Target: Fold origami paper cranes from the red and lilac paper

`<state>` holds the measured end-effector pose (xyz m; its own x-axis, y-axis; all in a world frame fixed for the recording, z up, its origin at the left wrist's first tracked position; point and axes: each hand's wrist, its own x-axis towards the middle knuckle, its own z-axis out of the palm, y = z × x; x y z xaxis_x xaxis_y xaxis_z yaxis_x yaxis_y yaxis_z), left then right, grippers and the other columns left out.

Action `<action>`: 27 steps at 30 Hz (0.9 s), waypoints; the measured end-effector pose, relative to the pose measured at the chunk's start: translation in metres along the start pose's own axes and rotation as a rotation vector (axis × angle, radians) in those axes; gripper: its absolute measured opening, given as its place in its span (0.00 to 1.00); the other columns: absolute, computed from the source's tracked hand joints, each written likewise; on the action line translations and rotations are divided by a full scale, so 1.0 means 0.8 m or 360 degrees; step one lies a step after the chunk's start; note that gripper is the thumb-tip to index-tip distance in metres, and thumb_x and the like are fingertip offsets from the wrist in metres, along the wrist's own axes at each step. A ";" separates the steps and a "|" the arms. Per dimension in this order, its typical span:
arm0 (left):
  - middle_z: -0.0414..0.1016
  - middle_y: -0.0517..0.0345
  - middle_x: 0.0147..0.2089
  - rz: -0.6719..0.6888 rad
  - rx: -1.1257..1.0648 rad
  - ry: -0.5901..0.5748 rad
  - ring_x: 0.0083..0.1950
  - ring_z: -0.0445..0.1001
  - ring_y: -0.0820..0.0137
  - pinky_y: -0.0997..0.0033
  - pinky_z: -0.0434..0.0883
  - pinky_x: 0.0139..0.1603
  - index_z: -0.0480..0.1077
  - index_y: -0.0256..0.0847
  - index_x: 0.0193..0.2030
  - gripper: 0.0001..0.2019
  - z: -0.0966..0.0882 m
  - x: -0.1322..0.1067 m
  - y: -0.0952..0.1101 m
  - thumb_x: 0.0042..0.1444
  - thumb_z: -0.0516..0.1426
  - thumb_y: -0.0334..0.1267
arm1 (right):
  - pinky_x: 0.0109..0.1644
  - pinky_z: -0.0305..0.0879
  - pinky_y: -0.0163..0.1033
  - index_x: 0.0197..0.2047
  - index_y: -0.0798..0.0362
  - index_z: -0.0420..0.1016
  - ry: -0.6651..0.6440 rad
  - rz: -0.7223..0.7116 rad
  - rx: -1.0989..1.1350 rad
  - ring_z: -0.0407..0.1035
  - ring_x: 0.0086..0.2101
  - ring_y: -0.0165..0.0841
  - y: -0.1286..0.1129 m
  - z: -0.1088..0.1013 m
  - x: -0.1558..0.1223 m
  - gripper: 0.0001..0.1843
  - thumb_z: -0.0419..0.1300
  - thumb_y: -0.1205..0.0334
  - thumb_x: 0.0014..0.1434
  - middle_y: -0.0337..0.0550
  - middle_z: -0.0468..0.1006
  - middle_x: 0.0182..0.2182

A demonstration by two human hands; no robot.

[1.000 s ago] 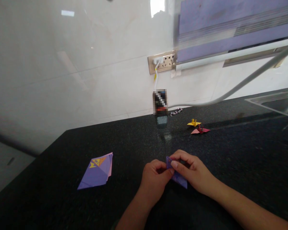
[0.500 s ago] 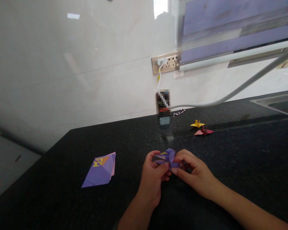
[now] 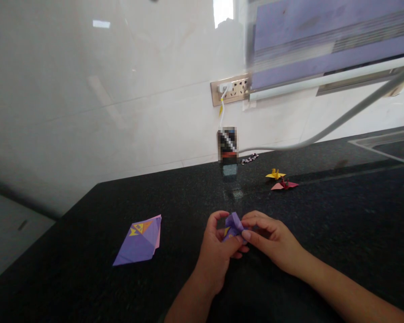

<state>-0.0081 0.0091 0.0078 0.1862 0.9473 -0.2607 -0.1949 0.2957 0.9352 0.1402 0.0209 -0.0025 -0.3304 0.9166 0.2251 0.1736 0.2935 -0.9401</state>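
Between my hands, above the dark countertop, is a folded piece of purple origami paper (image 3: 234,221) with a bit of yellow print. My left hand (image 3: 217,246) pinches it from the left, thumb on the near side. From the right, my right hand (image 3: 272,240) grips its edge between thumb and fingers. Parts of the paper are hidden behind the fingers. To the left lies a stack of purple and pink paper (image 3: 138,244) with yellow and orange print on the top sheet. Beyond my right hand sit a yellow paper crane (image 3: 275,174) and a red-pink paper crane (image 3: 284,185).
A phone-like device (image 3: 228,146), blurred out, leans on the tiled wall (image 3: 138,134), with a white cable up to the wall socket (image 3: 229,89). Beside it lies a beaded strand (image 3: 249,159). A grey hose (image 3: 340,123) runs across the right. The black countertop (image 3: 81,215) ends at the left.
The purple paper has turned in my fingers; its spread points on the left no longer show. My right hand has shifted slightly, staying on the paper. The view has moved a little.
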 end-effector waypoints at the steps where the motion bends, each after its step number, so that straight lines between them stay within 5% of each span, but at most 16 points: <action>1: 0.71 0.60 0.29 -0.0014 0.0044 -0.0043 0.24 0.70 0.75 0.80 0.62 0.22 0.53 0.42 0.49 0.25 0.000 -0.001 0.001 0.45 0.58 0.32 | 0.38 0.63 0.37 0.36 0.52 0.73 -0.0008 -0.0009 0.0019 0.65 0.35 0.31 -0.001 0.000 0.001 0.08 0.55 0.62 0.55 0.43 0.69 0.34; 4: 0.71 0.57 0.30 -0.0029 0.0120 -0.0098 0.26 0.70 0.75 0.79 0.64 0.23 0.56 0.40 0.49 0.22 0.001 -0.001 0.003 0.46 0.57 0.31 | 0.42 0.62 0.38 0.35 0.52 0.74 -0.0023 -0.0022 0.0045 0.66 0.36 0.32 -0.003 0.000 0.003 0.09 0.53 0.64 0.56 0.43 0.70 0.33; 13: 0.72 0.56 0.31 0.0138 0.0104 0.0160 0.29 0.72 0.71 0.74 0.67 0.28 0.58 0.38 0.44 0.19 0.005 0.003 -0.004 0.44 0.58 0.33 | 0.47 0.60 0.42 0.33 0.50 0.74 0.0167 0.0074 -0.0106 0.64 0.40 0.35 0.008 0.004 0.001 0.05 0.58 0.63 0.51 0.43 0.68 0.38; 18: 0.72 0.56 0.35 0.0186 0.0057 -0.0016 0.35 0.72 0.71 0.75 0.67 0.33 0.59 0.40 0.44 0.21 0.009 -0.002 -0.004 0.43 0.60 0.35 | 0.43 0.60 0.40 0.29 0.52 0.72 0.0254 0.0067 -0.0142 0.63 0.37 0.33 0.010 0.000 0.004 0.04 0.56 0.64 0.52 0.42 0.66 0.34; 23: 0.71 0.53 0.30 0.0048 0.0153 0.0086 0.27 0.70 0.72 0.77 0.65 0.21 0.66 0.35 0.37 0.20 0.000 0.003 0.001 0.51 0.48 0.52 | 0.38 0.61 0.36 0.28 0.54 0.71 0.0077 0.0081 -0.0104 0.63 0.33 0.31 0.002 -0.007 0.005 0.08 0.53 0.62 0.55 0.41 0.67 0.30; 27: 0.71 0.54 0.30 0.0114 0.0282 0.0142 0.27 0.69 0.72 0.78 0.64 0.20 0.69 0.36 0.40 0.18 -0.008 0.005 0.004 0.47 0.55 0.48 | 0.34 0.61 0.33 0.29 0.54 0.71 -0.0101 0.0141 -0.0061 0.64 0.32 0.30 0.001 -0.009 0.004 0.08 0.54 0.60 0.54 0.40 0.68 0.29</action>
<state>-0.0141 0.0149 0.0084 0.0908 0.9746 -0.2049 -0.0309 0.2084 0.9775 0.1463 0.0260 -0.0010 -0.3703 0.9206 0.1236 0.2395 0.2232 -0.9449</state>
